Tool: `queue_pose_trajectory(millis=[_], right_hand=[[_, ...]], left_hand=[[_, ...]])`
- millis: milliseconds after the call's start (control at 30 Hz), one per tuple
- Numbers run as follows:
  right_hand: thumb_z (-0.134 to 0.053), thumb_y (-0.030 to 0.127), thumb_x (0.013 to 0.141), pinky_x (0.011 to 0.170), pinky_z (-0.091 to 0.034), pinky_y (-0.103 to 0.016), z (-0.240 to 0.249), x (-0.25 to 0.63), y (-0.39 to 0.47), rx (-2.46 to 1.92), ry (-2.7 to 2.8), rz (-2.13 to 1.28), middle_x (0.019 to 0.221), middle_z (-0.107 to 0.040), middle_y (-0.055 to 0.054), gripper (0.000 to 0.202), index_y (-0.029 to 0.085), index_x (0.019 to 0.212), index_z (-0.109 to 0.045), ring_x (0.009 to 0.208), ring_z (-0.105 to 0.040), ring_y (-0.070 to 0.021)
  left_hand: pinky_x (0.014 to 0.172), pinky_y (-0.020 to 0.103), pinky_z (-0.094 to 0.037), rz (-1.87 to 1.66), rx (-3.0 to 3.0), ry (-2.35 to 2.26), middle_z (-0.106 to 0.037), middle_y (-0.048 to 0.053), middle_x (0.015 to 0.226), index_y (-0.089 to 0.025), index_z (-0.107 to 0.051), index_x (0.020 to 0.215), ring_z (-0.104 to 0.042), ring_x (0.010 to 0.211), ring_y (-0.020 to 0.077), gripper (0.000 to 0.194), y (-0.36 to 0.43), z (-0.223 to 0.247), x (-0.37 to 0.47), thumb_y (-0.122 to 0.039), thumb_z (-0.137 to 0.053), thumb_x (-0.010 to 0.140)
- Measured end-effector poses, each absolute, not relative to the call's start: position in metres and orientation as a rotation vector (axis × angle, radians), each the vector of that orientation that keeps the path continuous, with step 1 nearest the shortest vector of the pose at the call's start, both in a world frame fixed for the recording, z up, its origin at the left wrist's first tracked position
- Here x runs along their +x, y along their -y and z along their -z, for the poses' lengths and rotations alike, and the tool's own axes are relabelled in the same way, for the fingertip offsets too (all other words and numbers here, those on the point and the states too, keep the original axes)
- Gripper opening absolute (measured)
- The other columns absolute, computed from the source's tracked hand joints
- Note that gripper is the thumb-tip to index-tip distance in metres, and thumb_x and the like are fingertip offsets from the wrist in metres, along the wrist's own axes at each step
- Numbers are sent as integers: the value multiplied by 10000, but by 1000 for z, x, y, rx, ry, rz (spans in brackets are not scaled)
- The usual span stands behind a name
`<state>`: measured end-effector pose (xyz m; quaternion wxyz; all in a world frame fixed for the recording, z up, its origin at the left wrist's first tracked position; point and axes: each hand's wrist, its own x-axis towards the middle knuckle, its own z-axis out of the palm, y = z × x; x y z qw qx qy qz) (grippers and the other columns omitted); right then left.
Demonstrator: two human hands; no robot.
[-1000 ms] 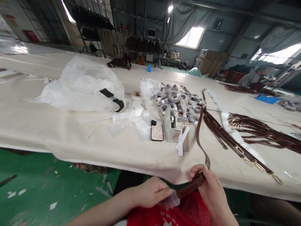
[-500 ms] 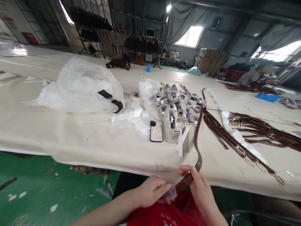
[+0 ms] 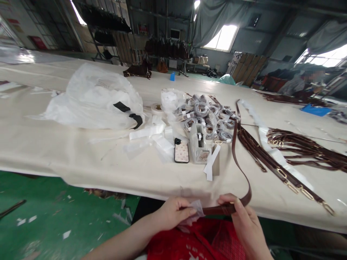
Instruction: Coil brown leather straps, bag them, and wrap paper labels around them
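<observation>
A brown leather strap stretches between my hands at the table's front edge. My left hand is closed on its wrapped end, where a translucent plastic sleeve covers the leather. Farther along, my right hand pinches the strap between thumb and fingers. Past that hand the strap bends upward and runs over the table to a bunch of brown straps with gold rings. What lies inside the left fingers is partly hidden.
On the cream-covered table lie a phone, a tape dispenser, white strips and a heap of wrapped coiled straps. A big translucent plastic bag sits at left. More brown straps lie right. A person is far right.
My right hand has moved right along with the strap, away from my left hand. The strap between them now lies flatter, and its loop bulges farther right.
</observation>
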<state>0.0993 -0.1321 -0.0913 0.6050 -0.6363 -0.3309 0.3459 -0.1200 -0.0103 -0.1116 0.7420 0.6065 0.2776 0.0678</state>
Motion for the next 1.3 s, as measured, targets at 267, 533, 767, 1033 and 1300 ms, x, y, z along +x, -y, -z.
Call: queue_pose_trajectory(millis=[267,533,767,1033,1300], right_hand=[[-602,553,878,788,-573,-303,99,101,131,-1476,820,-859,862,-775,-83,394,222,924,-810,850,-701,-239],[-592,569,888,772,-571,-371,110,59,110,-1405,912,-1172,912,-791,-95,446,212,1082,-775,787,-712,-243],[-722,552,789,681,-556,-259,122,85,95,-1102,382,-1123,814,-763,-31,350,233,912,-797,767,-678,-175],[-835,519,670,919,-523,-380,122,65,112,-1508,638,-902,945,-803,-98,372,214,881,-834,956,-685,-287],[-769,578,722,652,-547,-267,85,116,108,-1062,333,-842,713,-703,-42,368,231,837,-814,677,-630,-172]], left_hand=[[562,234,-373,-151,1496,-462,-585,10,629,-143,-661,698,-492,560,139,670,14,111,-115,-738,-420,893],[604,239,-392,-350,1544,-485,-580,16,658,-140,-641,689,-507,615,145,634,15,101,-112,-686,-423,926],[546,242,-434,-185,1375,-580,-691,90,721,-112,-737,829,-614,609,183,762,22,110,-114,-801,-413,849],[583,232,-372,-336,1550,-578,-581,32,622,-108,-729,759,-483,584,139,755,18,104,-111,-757,-370,899],[682,299,-520,-164,1557,-634,-672,30,771,-142,-689,791,-633,712,188,561,20,119,-111,-661,-515,908]])
